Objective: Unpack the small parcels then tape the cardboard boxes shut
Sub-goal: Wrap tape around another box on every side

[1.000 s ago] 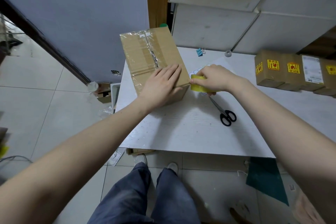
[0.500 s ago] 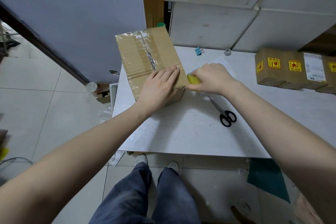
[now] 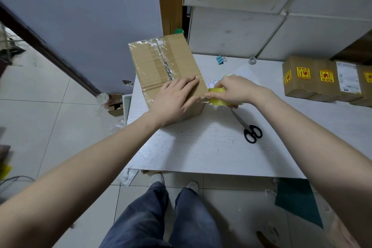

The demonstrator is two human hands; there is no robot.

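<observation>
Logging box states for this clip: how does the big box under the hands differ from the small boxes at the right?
The big box is plain and wrapped in clear tape; the small boxes carry yellow stickers. The left hand presses the big box; the small boxes stand untouched. All are brown cardboard on the table.

White table (image 3: pixel 201 147) bearing cardboard box (image 3: pixel 161 62), scissors (image 3: pixel 249 129), binder clip (image 3: pixel 220 59), labelled parcels (image 3: pixel 314 78)

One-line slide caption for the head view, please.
Left hand flat on the cardboard box while right hand holds the tape roll beside it.
</observation>
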